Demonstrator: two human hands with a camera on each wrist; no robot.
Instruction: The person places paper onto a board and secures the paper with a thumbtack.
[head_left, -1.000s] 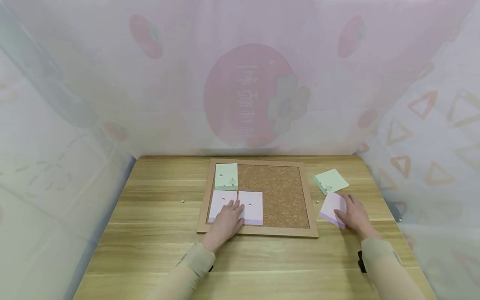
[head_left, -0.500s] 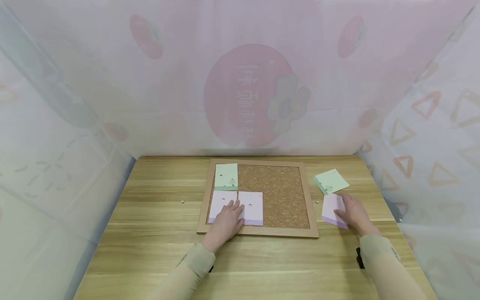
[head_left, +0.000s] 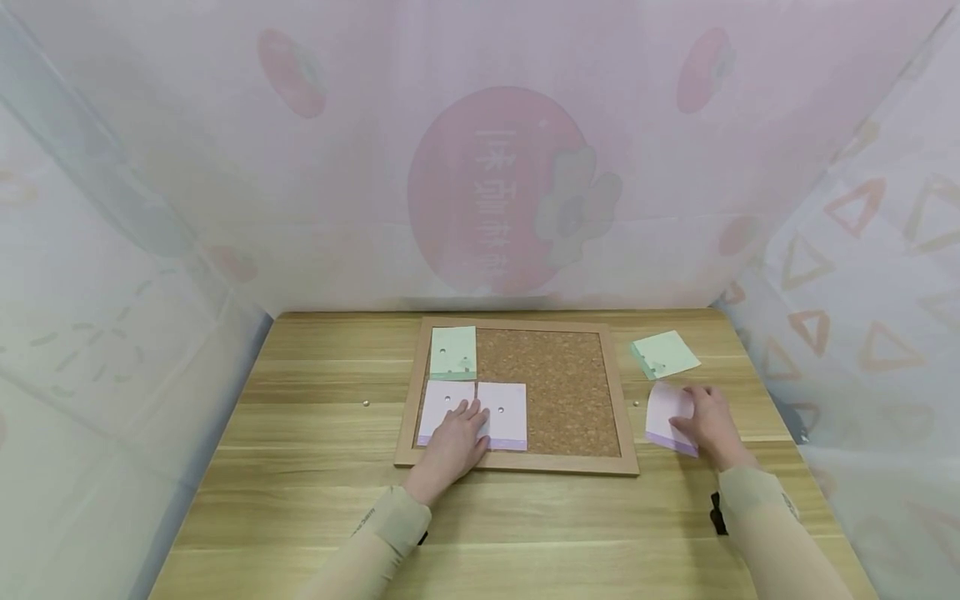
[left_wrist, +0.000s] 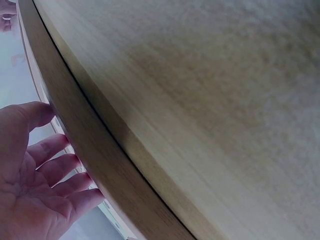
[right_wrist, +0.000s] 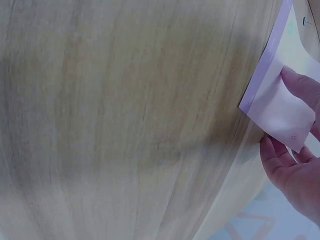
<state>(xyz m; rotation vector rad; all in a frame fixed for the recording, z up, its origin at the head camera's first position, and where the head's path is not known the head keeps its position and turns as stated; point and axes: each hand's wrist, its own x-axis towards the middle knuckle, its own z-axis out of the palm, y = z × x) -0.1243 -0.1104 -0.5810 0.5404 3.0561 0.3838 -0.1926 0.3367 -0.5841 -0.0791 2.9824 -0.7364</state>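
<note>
A person's right hand (head_left: 708, 423) is pinching a pink note (head_left: 666, 410) with a purple edge, thumb on top and fingers reaching beneath; the note is curving slightly and lying on the wooden table (head_left: 315, 500), right of a framed cork board (head_left: 570, 392). The left hand (head_left: 453, 442) is resting with loosely spread fingers, grasping nothing, across two side-by-side pink sheets (head_left: 510, 412) on the board's near left part. A green sheet (head_left: 452, 350) is lying above them in the far left corner. Another green note (head_left: 666, 354) is lying on the table, just beyond the right hand's note. One pin (head_left: 366, 403) is sitting left of the board, another pin (head_left: 636, 404) between board and held note.
</note>
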